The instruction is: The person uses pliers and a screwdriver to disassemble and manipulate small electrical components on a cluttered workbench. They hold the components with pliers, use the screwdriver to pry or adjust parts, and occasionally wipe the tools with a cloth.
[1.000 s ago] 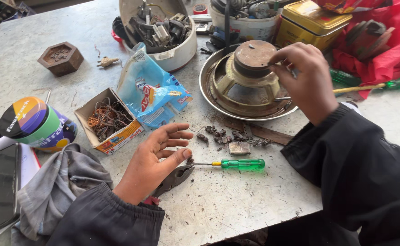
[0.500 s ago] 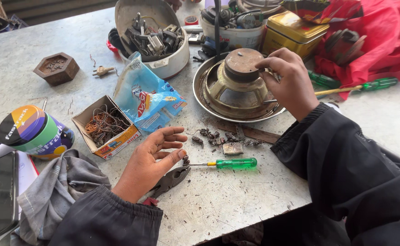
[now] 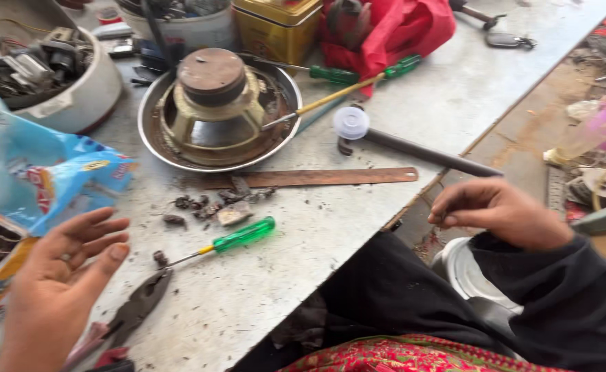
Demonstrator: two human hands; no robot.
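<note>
Grey workbench [image 3: 413,138], left hand [image 3: 62,275] spread wide above pliers [image 3: 137,306]; right hand [image 3: 499,213] pinched, contents unclear

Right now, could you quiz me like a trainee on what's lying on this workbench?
1. True or false: the left hand grips the pliers.
2. Which tool lies nearest the left hand's fingers? A) hammer B) green-handled screwdriver C) metal ruler
3. What does the old speaker sit in?

Key:
1. False; the hand is open, above the table.
2. B.
3. A round metal dish.
</note>
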